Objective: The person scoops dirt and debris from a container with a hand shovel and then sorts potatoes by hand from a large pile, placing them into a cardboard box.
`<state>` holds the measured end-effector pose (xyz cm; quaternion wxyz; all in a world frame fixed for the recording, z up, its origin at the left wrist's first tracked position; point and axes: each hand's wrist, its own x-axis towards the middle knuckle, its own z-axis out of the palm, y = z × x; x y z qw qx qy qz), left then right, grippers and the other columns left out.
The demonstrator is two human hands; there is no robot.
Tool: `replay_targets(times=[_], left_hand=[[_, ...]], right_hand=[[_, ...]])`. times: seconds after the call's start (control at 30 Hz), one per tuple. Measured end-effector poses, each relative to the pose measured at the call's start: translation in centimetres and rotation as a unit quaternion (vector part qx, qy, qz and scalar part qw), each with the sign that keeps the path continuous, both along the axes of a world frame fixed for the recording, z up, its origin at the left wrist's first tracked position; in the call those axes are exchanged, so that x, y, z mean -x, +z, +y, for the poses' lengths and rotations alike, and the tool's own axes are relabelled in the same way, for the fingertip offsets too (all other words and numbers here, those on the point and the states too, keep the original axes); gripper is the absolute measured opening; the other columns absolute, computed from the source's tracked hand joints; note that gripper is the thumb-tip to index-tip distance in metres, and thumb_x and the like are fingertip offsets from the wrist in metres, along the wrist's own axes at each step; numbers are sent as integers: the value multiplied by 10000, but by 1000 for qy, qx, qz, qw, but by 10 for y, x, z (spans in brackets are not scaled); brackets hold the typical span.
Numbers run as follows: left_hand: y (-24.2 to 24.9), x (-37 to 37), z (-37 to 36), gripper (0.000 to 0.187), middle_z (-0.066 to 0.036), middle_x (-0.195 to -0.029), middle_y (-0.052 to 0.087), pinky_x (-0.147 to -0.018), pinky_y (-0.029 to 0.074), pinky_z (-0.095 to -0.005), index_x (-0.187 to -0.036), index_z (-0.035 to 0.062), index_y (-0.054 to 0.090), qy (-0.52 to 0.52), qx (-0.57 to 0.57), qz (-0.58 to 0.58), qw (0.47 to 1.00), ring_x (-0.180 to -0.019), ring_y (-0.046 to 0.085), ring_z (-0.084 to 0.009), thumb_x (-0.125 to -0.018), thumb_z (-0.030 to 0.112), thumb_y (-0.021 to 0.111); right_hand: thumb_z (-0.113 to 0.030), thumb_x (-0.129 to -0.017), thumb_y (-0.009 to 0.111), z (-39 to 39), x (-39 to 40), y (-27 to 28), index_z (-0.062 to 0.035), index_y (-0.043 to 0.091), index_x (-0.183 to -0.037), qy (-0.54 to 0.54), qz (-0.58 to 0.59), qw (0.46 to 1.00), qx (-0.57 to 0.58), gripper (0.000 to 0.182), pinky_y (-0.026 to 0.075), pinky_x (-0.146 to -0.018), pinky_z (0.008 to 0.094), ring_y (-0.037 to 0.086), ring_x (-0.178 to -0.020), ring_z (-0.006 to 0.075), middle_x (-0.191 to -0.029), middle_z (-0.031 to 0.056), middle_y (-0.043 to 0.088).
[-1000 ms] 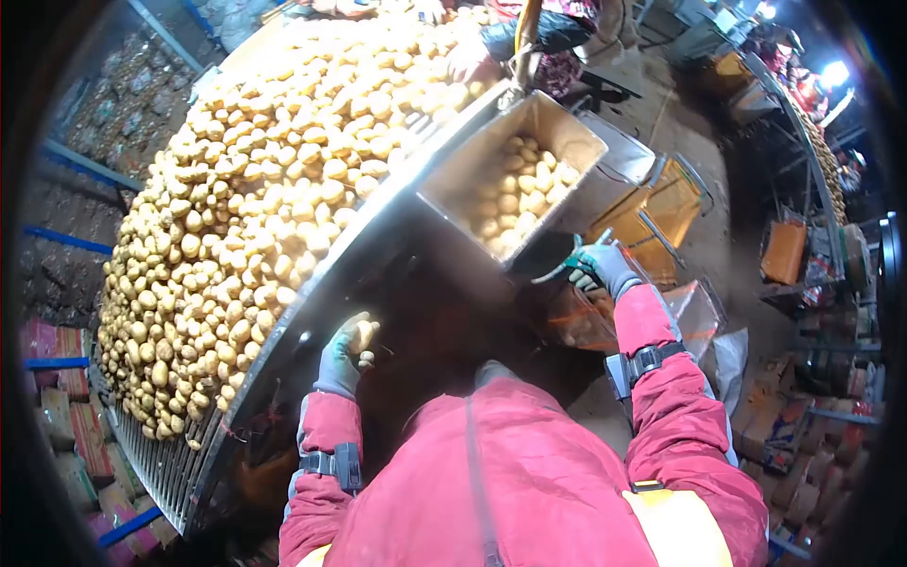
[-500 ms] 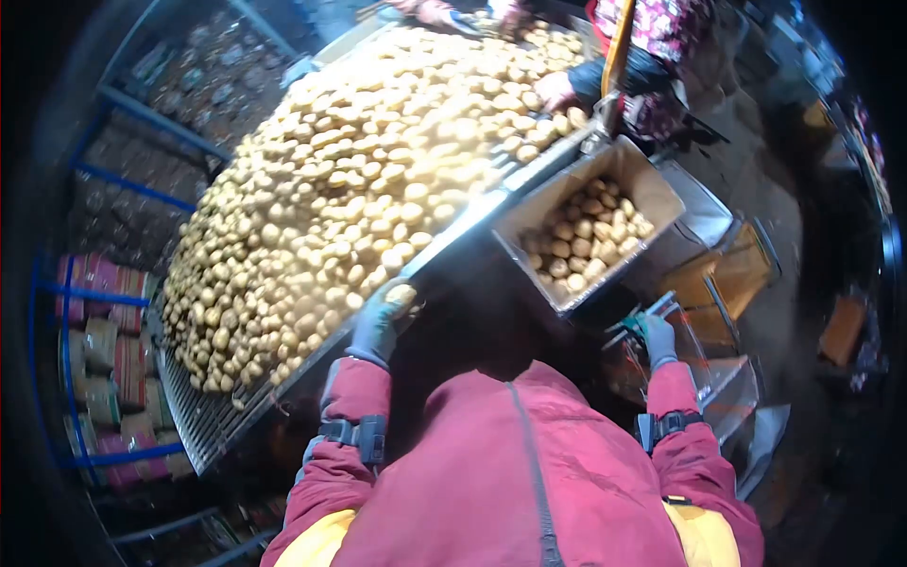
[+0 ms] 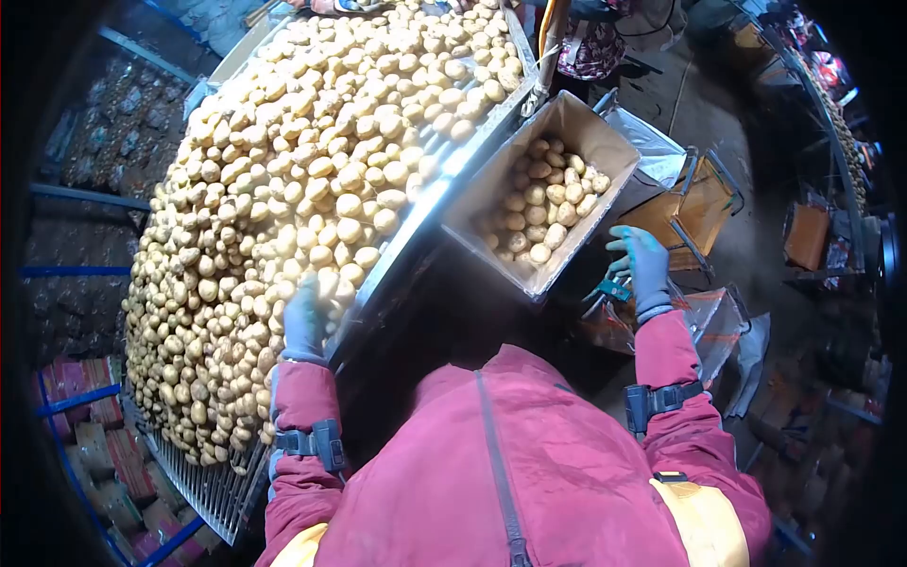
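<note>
A large heap of potatoes (image 3: 283, 189) covers the slatted metal table (image 3: 203, 487) on the left. My left hand (image 3: 305, 321), in a grey-blue glove, is at the heap's near edge, touching or just above the potatoes; its fingers are blurred against them, and whether it holds one is unclear. My right hand (image 3: 644, 265), gloved, is raised with its fingers apart, holding nothing, right of the lined box (image 3: 605, 156). That box holds more potatoes (image 3: 548, 198). A green-handled tool or frame part (image 3: 614, 289) lies just below my right hand.
The table's metal edge (image 3: 425, 208) runs diagonally between heap and box. An orange-brown chair (image 3: 694, 213) and plastic bags (image 3: 713, 321) are at the right. Another person, in patterned clothing (image 3: 590, 52), is beyond the box. Stacked sacks (image 3: 104, 444) lie at lower left behind blue rails.
The view has shifted. My left hand, which held a potato by the table edge, is now over the heap. My right hand has risen toward the box, and its fingers have spread.
</note>
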<state>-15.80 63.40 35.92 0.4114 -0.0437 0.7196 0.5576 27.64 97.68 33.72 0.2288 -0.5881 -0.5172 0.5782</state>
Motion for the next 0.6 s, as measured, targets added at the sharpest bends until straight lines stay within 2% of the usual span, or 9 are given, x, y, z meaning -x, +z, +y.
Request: replay_targets(times=[0.07, 0.23, 0.27, 0.3, 0.37, 0.43, 0.5, 0.53, 0.6], left_hand=[[25, 9, 9, 481, -23, -775, 670, -400, 345, -238, -1085, 85, 700, 22, 6, 18, 1000, -473, 476, -106, -990, 547, 605], [-22, 105, -33, 375, -37, -755, 684, -405, 412, -266, -981, 68, 742, 16, -15, 50, 998, -481, 550, -123, -967, 441, 708], [-6, 105, -21, 359, -29, -770, 694, -451, 432, -259, -991, 71, 762, 73, -5, 62, 995, -528, 573, -115, -972, 425, 706], [-77, 174, -57, 404, -56, -944, 714, -631, 530, -248, -1220, 38, 711, 42, 62, 181, 981, -762, 670, -135, -968, 354, 727], [-21, 148, -23, 580, -121, -1240, 660, -926, 534, -292, -1448, 24, 547, 50, -84, 332, 938, -1129, 641, -206, -956, 258, 747], [-13, 161, -20, 719, -161, -1460, 518, -1126, 423, -368, -1544, 21, 411, -39, 98, 554, 826, -1357, 497, -266, -935, 183, 759], [2, 143, -4, 637, -180, -1471, 521, -1148, 391, -415, -1478, 20, 504, -81, 116, 607, 782, -1364, 480, -305, -928, 207, 763], [13, 117, 10, 624, -177, -1457, 534, -1150, 389, -422, -1469, 22, 513, -119, 78, 581, 801, -1369, 479, -310, -927, 204, 762], [14, 69, 30, 618, -183, -1433, 554, -1159, 380, -433, -1451, 29, 533, -218, 13, 529, 820, -1378, 477, -329, -906, 193, 773]], right_hand=[[-266, -998, 566, -10, 24, 5, -64, 700, -1197, 12, -14, 1000, 12, 313, 527, -530, 258, 643, -580, 128, -957, 111, 746], [-241, -991, 588, -25, 66, -10, -70, 711, -1155, 14, -1, 1000, 22, 267, 532, -536, 270, 663, -586, 142, -921, 104, 737], [-219, -986, 592, -26, 72, -11, -65, 713, -1152, 17, 4, 999, 28, 257, 546, -546, 280, 676, -604, 165, -918, 112, 736], [-218, -986, 593, -28, 78, -16, -62, 713, -1151, 18, 8, 999, 33, 256, 549, -547, 283, 680, -610, 175, -918, 113, 736], [-216, -987, 597, -31, 89, -28, -57, 714, -1148, 22, 19, 999, 44, 255, 554, -549, 289, 686, -623, 195, -919, 117, 735], [-218, -984, 606, -34, 106, -40, -45, 715, -1137, 19, 0, 998, 61, 256, 561, -551, 303, 692, -644, 216, -918, 120, 734], [-231, -984, 608, -31, 122, -59, -42, 716, -1132, 27, -18, 997, 67, 263, 567, -554, 313, 694, -654, 215, -917, 115, 735], [-252, -965, 629, -29, 134, -63, -29, 717, -1105, 47, -32, 996, 66, 278, 570, -560, 311, 689, -655, 184, -921, 103, 731], [-289, -937, 650, -13, 155, -85, -16, 716, -1082, 146, -99, 984, 11, 316, 587, -619, 358, 711, -702, 229, -935, 132, 739]])
